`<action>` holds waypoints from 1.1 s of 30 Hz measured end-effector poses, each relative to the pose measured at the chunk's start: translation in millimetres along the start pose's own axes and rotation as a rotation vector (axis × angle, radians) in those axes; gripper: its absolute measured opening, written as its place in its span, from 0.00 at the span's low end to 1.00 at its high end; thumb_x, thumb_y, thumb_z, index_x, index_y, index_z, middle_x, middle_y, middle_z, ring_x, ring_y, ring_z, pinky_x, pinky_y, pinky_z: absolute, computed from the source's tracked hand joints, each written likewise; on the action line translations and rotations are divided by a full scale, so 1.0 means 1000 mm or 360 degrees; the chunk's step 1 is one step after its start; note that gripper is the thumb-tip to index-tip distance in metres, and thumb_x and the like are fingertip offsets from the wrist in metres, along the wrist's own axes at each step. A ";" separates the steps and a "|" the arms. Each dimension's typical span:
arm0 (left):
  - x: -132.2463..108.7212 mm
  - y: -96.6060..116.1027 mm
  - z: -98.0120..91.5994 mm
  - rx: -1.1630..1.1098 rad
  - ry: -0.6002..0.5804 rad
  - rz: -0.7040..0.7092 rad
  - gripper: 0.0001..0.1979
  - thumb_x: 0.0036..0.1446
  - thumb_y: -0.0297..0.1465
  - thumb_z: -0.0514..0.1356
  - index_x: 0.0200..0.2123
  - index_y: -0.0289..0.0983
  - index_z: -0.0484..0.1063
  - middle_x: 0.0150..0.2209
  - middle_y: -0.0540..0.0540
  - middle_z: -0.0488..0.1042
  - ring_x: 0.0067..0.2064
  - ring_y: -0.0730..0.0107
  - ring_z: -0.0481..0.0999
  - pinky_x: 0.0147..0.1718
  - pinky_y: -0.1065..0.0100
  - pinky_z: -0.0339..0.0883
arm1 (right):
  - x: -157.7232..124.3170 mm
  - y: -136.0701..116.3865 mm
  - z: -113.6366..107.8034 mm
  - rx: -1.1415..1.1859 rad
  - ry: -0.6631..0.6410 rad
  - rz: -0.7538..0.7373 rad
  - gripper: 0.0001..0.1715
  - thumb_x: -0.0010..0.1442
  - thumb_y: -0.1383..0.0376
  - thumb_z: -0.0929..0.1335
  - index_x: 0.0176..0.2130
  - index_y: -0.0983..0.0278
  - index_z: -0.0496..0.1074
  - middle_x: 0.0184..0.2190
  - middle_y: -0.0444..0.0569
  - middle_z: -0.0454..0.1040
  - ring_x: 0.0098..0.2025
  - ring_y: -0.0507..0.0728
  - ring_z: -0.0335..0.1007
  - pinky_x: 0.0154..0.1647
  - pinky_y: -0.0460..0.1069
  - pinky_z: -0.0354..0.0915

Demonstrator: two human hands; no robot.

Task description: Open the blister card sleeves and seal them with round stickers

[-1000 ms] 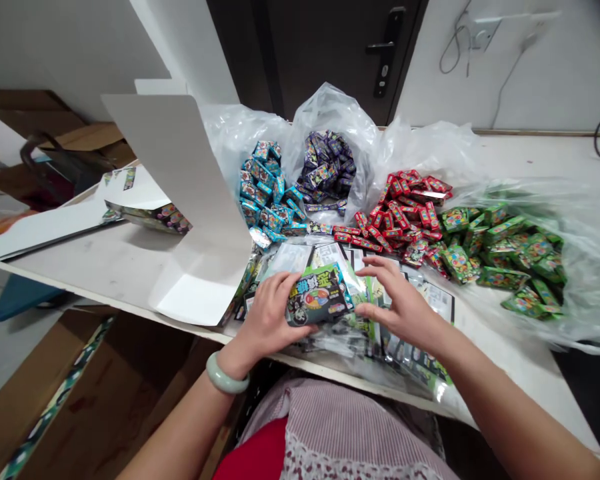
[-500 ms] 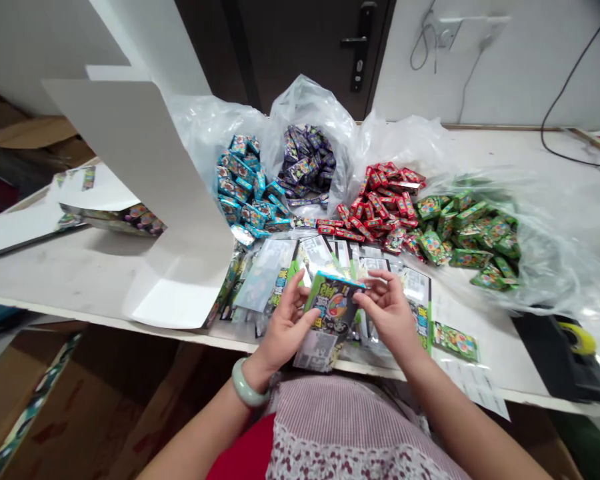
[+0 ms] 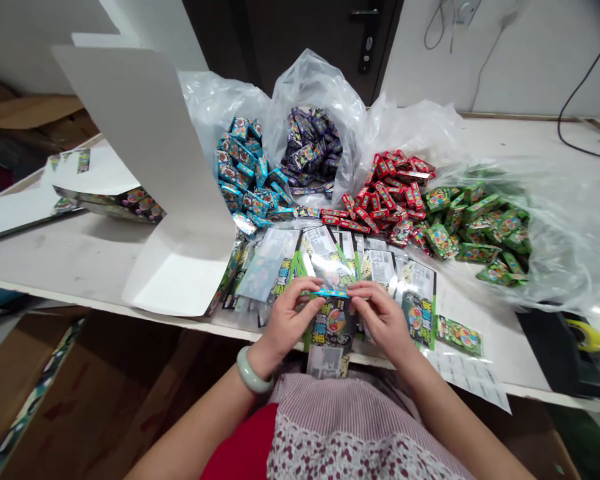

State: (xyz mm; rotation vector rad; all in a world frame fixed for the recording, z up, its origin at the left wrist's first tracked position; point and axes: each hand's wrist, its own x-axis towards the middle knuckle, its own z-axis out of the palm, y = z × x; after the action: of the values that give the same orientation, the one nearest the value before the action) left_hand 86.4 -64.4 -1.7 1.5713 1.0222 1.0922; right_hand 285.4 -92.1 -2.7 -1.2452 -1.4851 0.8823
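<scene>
Between my hands is a dark printed packet (image 3: 334, 327) with green edges and a thin blue strip along its top. My left hand (image 3: 294, 317) pinches the packet's upper left corner, thumb in front. On the upper right corner, the thumb and fingers of my right hand (image 3: 380, 317) are closed in the same way. The packet hangs tilted over the table's front edge. Behind it lie several similar flat packets (image 3: 325, 250) in clear plastic. A small green packet (image 3: 459, 335) rests to the right of my right hand.
Along the back are heaps of small blue packets (image 3: 247, 173), purple packets (image 3: 313, 147), red packets (image 3: 387, 193) and green packets (image 3: 485, 227), with clear plastic bags around them. A folded white board (image 3: 180, 220) stands at left. A tape dispenser (image 3: 565, 353) sits at right.
The packet has turned more upright and square to me. My fingers have moved in from its sides to both top corners. The view has shifted slightly.
</scene>
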 end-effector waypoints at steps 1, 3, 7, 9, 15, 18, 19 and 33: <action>0.002 0.002 0.003 -0.0022 0.0055 0.0010 0.05 0.60 0.34 0.59 0.36 0.38 0.70 0.45 0.44 0.74 0.48 0.64 0.74 0.47 0.62 0.70 | 0.003 -0.001 -0.002 0.0068 -0.0036 0.0050 0.07 0.62 0.61 0.66 0.36 0.59 0.74 0.41 0.51 0.72 0.44 0.58 0.71 0.41 0.53 0.70; 0.004 0.005 0.006 -0.0128 0.0127 -0.0026 0.05 0.60 0.33 0.60 0.34 0.38 0.70 0.41 0.45 0.76 0.44 0.66 0.75 0.46 0.62 0.70 | 0.008 -0.004 -0.005 0.0243 -0.0095 0.0175 0.06 0.60 0.60 0.68 0.37 0.58 0.73 0.38 0.49 0.73 0.41 0.56 0.72 0.37 0.51 0.71; 0.003 0.008 0.002 -0.0243 0.0126 -0.0101 0.07 0.59 0.32 0.60 0.42 0.38 0.71 0.38 0.47 0.77 0.40 0.68 0.77 0.42 0.66 0.72 | 0.013 -0.011 -0.008 0.0332 -0.0144 0.0252 0.13 0.57 0.59 0.70 0.43 0.57 0.70 0.35 0.46 0.73 0.37 0.55 0.71 0.32 0.49 0.70; 0.001 0.008 -0.002 -0.0144 0.0035 -0.0011 0.07 0.59 0.32 0.61 0.40 0.38 0.74 0.38 0.45 0.78 0.42 0.67 0.77 0.44 0.65 0.71 | 0.012 -0.015 -0.008 0.0216 -0.0210 0.0163 0.08 0.56 0.59 0.71 0.35 0.60 0.71 0.36 0.48 0.72 0.39 0.55 0.71 0.34 0.50 0.70; 0.007 0.022 -0.004 -0.0145 0.0040 -0.0091 0.04 0.54 0.31 0.64 0.33 0.37 0.73 0.33 0.48 0.76 0.35 0.71 0.75 0.35 0.69 0.70 | 0.020 -0.028 -0.004 0.0219 -0.0258 0.0353 0.09 0.55 0.59 0.71 0.33 0.61 0.69 0.30 0.45 0.71 0.28 0.52 0.68 0.27 0.48 0.66; 0.014 0.028 -0.004 -0.0186 0.0001 -0.0262 0.05 0.51 0.31 0.64 0.30 0.36 0.72 0.29 0.49 0.75 0.31 0.73 0.73 0.32 0.71 0.68 | 0.027 -0.029 -0.003 0.0276 -0.0361 0.0423 0.08 0.55 0.60 0.70 0.32 0.61 0.69 0.28 0.44 0.71 0.26 0.51 0.67 0.26 0.48 0.65; 0.016 0.028 -0.005 -0.0189 -0.0035 -0.0300 0.05 0.51 0.30 0.64 0.29 0.36 0.71 0.29 0.49 0.74 0.31 0.73 0.73 0.31 0.71 0.68 | 0.029 -0.029 -0.003 0.0281 -0.0398 0.0404 0.08 0.55 0.60 0.70 0.30 0.61 0.69 0.29 0.44 0.72 0.28 0.52 0.68 0.27 0.48 0.66; 0.029 0.022 -0.032 -0.0356 -0.0520 -0.0348 0.08 0.53 0.33 0.65 0.28 0.34 0.72 0.32 0.46 0.75 0.35 0.70 0.74 0.37 0.66 0.68 | 0.010 -0.019 -0.006 -0.0097 -0.0435 -0.0162 0.06 0.61 0.63 0.68 0.41 0.57 0.73 0.42 0.49 0.74 0.45 0.57 0.71 0.45 0.56 0.69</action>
State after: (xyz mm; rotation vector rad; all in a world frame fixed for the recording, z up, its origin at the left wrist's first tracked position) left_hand 65.8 -34.5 30.6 1.3653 0.7987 0.7423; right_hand 285.7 -86.9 19.0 -1.1144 -1.7872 0.9740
